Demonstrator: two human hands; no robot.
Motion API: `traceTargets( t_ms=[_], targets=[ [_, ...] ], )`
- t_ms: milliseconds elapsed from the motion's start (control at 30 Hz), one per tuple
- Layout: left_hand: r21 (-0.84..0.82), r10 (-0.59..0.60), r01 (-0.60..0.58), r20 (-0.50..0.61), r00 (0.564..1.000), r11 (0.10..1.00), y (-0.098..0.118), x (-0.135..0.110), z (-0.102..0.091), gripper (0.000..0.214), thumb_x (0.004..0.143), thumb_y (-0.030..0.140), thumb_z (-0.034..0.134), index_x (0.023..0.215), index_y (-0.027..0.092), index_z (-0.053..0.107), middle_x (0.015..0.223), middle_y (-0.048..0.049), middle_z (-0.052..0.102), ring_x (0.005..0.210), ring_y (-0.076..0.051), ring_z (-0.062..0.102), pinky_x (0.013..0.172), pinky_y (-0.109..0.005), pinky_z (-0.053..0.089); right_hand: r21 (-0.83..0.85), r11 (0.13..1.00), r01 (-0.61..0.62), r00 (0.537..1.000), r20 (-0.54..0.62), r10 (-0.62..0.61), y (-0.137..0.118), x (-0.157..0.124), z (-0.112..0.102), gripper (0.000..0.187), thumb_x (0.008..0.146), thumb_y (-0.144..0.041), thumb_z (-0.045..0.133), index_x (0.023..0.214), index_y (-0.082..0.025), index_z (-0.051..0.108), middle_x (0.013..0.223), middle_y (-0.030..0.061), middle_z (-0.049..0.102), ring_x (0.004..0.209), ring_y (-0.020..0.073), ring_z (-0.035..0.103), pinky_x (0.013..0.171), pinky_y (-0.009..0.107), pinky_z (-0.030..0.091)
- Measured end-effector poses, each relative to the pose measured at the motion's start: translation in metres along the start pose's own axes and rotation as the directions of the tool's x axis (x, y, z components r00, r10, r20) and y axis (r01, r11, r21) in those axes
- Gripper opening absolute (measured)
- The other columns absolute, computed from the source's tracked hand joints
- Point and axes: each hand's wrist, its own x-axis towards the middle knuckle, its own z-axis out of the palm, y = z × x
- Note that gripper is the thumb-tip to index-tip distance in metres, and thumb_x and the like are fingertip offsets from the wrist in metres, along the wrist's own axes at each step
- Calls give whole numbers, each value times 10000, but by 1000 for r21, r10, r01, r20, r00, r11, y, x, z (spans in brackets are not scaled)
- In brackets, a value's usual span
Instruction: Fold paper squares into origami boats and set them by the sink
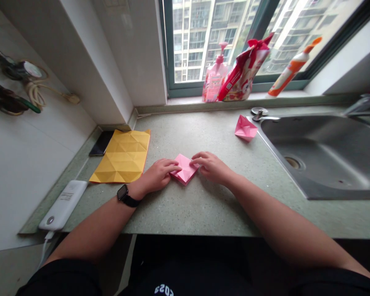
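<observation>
A square of folded pink paper (185, 172) lies on the counter in front of me, one corner pointing toward me and crease lines meeting near its middle. From the left, my left hand (160, 174) grips its left corner, the index finger resting on top. At the opposite corner, my right hand (212, 167) is bent around the paper's edge, fingertips on its upper face. The undersides of both grips are hidden. A second folded pink paper piece (246, 128), standing up in points, sits apart near the sink.
Creased yellow paper (123, 158) partly covers a dark phone (101, 143) at left. A white power bank (63, 204) with a cable lies at the front-left edge. The steel sink (317, 164) takes up the right. Bottles and a red bag (245, 72) line the windowsill.
</observation>
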Motion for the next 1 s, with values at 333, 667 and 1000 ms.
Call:
traceTargets(
  t_ms=[333,667,1000],
  targets=[
    [-2,-134,134,-63,989,991,15,10,6,258,1075,420,633,1109,227,801,1213,-105,794,1186,-305,717,1095,-506,570,-10,1000,2,998,-61,-3,-26,2,10,363,1022,-397,719,1374,-324,768,1365,99,763,1290,324,684,1153,582,539],
    [126,-174,174,-15,985,977,10,4,23,631,1060,424,628,1620,159,508,1659,-199,557,1546,-359,517,1328,-590,352,-96,995,-28,999,32,31,-14,-2,26,628,931,-396,830,1530,-293,671,1591,125,661,1530,400,550,1285,707,385],
    [288,-288,223,208,935,931,10,16,25,768,1156,579,343,1779,139,252,1831,-174,277,1732,-346,195,1398,-637,62,-207,978,38,980,200,4,-10,4,28,700,1061,-470,620,1710,-256,470,1754,113,471,1653,433,356,1331,761,225]
  ],
)
